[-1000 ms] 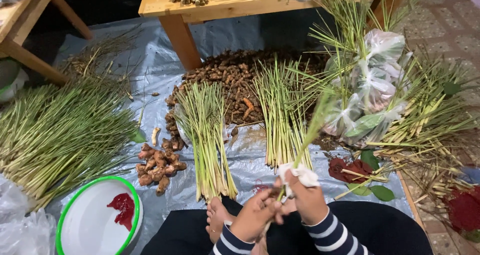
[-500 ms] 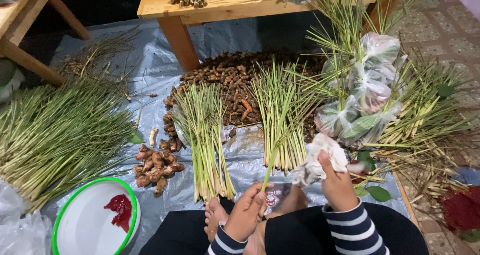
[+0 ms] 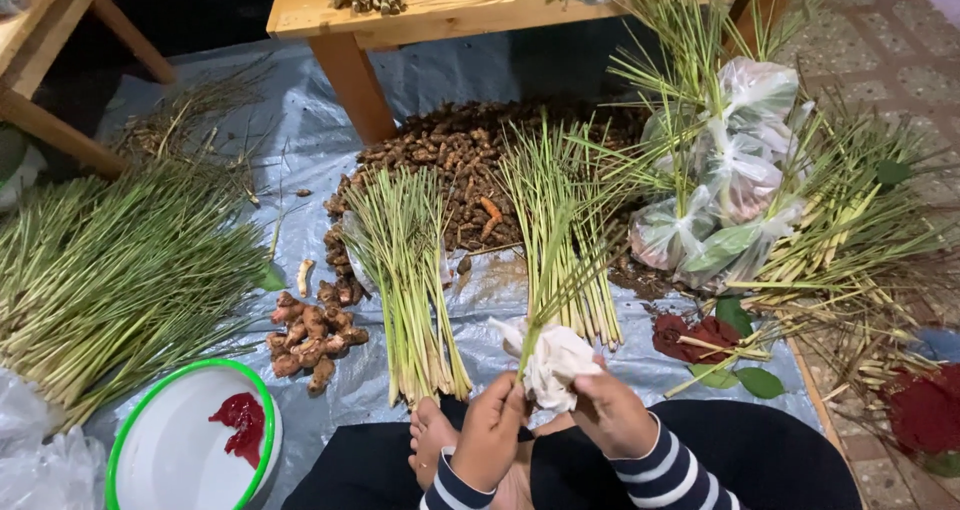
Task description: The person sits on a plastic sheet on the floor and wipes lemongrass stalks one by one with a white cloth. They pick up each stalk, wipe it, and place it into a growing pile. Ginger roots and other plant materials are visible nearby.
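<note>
Nearest me, my left hand (image 3: 490,435) and right hand (image 3: 612,417) both close on a white cloth (image 3: 556,362) wrapped round the base of a lemongrass stalk (image 3: 548,270). I judge the stalk light, stiff at the butt, floppy above; grip low. Beyond lie a lemongrass bundle (image 3: 408,270) and a root pile (image 3: 470,160).

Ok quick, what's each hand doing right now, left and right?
Left hand: closed on the white plastic bag around the lemongrass stalks.
Right hand: closed on the same bag.
</note>
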